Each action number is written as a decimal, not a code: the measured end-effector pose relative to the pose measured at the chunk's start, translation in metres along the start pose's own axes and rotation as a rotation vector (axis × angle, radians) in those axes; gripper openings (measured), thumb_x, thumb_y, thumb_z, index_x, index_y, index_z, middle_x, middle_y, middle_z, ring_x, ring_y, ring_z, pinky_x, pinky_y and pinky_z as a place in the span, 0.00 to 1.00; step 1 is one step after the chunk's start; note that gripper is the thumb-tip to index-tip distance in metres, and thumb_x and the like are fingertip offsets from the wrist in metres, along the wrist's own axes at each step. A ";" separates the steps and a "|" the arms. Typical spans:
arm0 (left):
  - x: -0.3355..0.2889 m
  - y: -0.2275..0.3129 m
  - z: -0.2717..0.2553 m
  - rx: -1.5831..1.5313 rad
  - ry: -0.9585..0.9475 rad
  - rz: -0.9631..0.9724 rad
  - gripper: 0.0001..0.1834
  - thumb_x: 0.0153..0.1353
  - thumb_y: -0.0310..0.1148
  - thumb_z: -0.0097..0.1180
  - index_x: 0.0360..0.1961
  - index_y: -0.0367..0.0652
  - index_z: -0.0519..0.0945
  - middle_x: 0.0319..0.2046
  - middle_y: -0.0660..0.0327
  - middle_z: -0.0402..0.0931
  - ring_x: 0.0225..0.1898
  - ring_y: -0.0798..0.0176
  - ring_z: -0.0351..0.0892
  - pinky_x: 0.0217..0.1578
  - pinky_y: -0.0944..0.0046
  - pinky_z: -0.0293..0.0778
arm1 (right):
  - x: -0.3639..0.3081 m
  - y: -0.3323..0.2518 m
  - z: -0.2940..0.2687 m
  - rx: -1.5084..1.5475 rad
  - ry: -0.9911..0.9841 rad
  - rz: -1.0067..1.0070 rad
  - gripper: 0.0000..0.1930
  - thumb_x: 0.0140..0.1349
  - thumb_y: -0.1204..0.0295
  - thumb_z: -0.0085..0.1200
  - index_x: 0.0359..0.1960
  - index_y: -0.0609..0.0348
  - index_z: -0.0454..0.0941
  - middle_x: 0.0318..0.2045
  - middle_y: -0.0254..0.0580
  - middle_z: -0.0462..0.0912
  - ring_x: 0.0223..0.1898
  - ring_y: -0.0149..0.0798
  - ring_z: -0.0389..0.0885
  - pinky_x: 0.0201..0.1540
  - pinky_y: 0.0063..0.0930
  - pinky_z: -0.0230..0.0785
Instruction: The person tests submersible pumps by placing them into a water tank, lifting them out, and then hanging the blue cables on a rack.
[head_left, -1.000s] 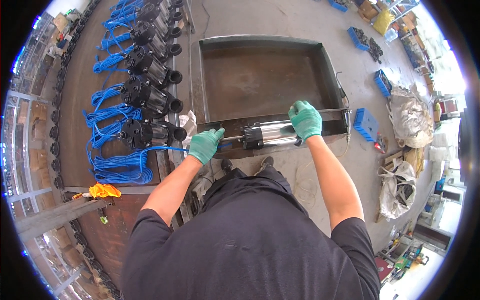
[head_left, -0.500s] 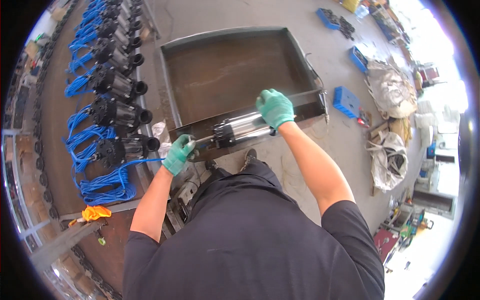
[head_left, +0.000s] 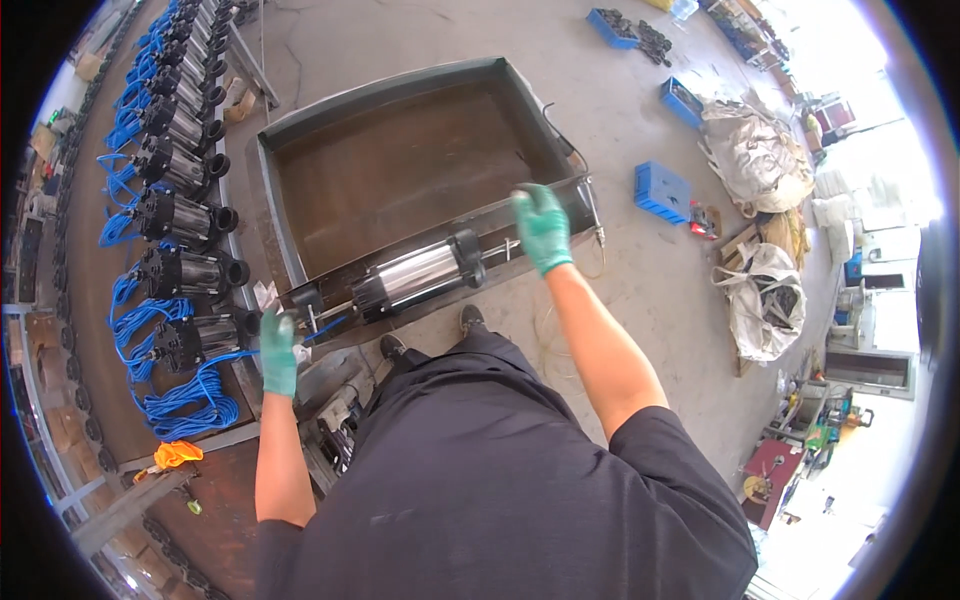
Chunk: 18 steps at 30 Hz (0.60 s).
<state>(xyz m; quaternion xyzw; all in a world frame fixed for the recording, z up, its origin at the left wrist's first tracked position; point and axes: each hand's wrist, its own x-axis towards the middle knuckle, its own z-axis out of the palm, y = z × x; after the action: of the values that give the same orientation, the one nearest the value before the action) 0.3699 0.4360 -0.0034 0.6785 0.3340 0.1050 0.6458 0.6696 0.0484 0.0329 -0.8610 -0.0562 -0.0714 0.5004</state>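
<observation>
A submersible pump (head_left: 415,275) with a shiny steel body and black ends lies sideways along the near edge of a metal tank (head_left: 292,225), between two end rods. My right hand (head_left: 543,228), in a green glove, is raised just beyond the T-handled rod (head_left: 500,250) at the pump's right end, apart from the pump. My left hand (head_left: 279,352), gloved the same way, is left of the pump by the left rod handle (head_left: 312,318), thumb apart from the fingers. A blue cable (head_left: 235,357) runs past this hand; I see no grip on it.
Several similar pumps (head_left: 185,275) stand in a row on the left bench, with blue cable coils (head_left: 190,405) beside them. An orange cloth (head_left: 178,454) lies at the bench's near end. Blue crates (head_left: 662,192) and white sacks (head_left: 762,300) are on the floor at right.
My right hand has come away from the pump's right end, now uncovered. My left hand has moved left, off the rod at the other end. The whole view has shifted.
</observation>
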 end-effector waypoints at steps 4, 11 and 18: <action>-0.031 -0.013 -0.001 -0.023 0.249 0.064 0.32 0.71 0.54 0.56 0.67 0.45 0.71 0.53 0.62 0.78 0.53 0.66 0.78 0.48 0.64 0.74 | 0.018 0.138 -0.096 -0.495 0.194 0.283 0.20 0.60 0.60 0.62 0.43 0.66 0.76 0.43 0.65 0.82 0.46 0.61 0.81 0.51 0.49 0.73; -0.070 0.023 0.057 -0.064 0.245 0.168 0.37 0.71 0.61 0.52 0.67 0.41 0.70 0.48 0.59 0.79 0.48 0.65 0.79 0.42 0.68 0.77 | 0.042 0.120 -0.112 0.469 -0.168 0.856 0.14 0.70 0.61 0.55 0.44 0.57 0.72 0.29 0.42 0.81 0.22 0.37 0.77 0.26 0.36 0.72; -0.087 0.099 0.135 -0.074 0.030 0.135 0.34 0.71 0.52 0.57 0.67 0.36 0.70 0.48 0.58 0.79 0.45 0.68 0.80 0.44 0.68 0.78 | 0.012 0.064 -0.078 0.879 -0.372 0.618 0.07 0.74 0.66 0.49 0.44 0.54 0.73 0.28 0.37 0.80 0.25 0.34 0.78 0.29 0.30 0.74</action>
<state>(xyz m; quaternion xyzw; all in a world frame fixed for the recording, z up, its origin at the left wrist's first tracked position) 0.4128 0.2814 0.0961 0.6734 0.2932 0.1709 0.6568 0.6865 -0.0509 0.0187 -0.5462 0.0868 0.2611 0.7912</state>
